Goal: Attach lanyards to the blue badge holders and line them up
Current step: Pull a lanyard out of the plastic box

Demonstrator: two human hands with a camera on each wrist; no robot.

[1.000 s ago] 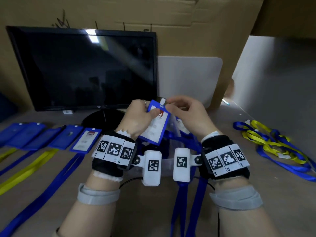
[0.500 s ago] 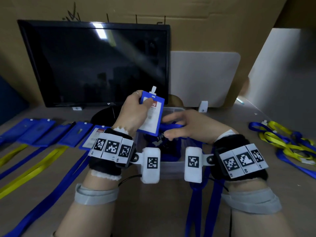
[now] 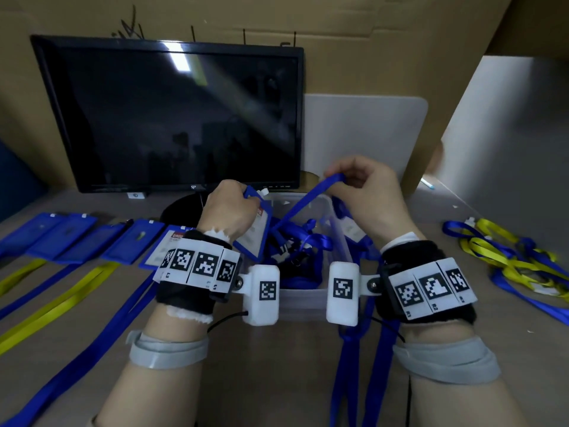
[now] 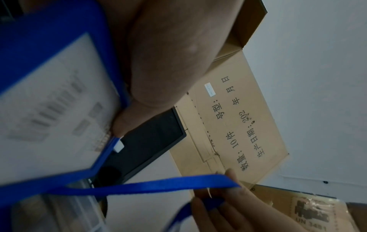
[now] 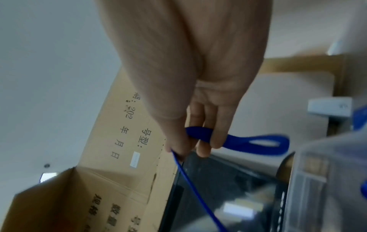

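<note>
Fingers (image 5: pixel 218 133) pinch blue lanyard (image 5: pixel 248 141), left hand (image 3: pixel 231 211) grips badge holder (image 4: pixel 49 94), print seemingly blurred.

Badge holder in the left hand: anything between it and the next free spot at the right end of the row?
Nothing visible blocks it. The left hand holds the badge holder just right of the row's last holder, above the clear bin.

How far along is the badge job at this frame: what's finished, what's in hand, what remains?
Done: five holders lie in a row left of the bin, with blue and yellow straps trailing toward the person. In hand: the left hand grips another holder; the right hand pinches a blue lanyard lifted from the clear bin. Its clip isn't visibly attached yet. Left: clip it, add it to the row, then the lanyard pile at right.
</note>
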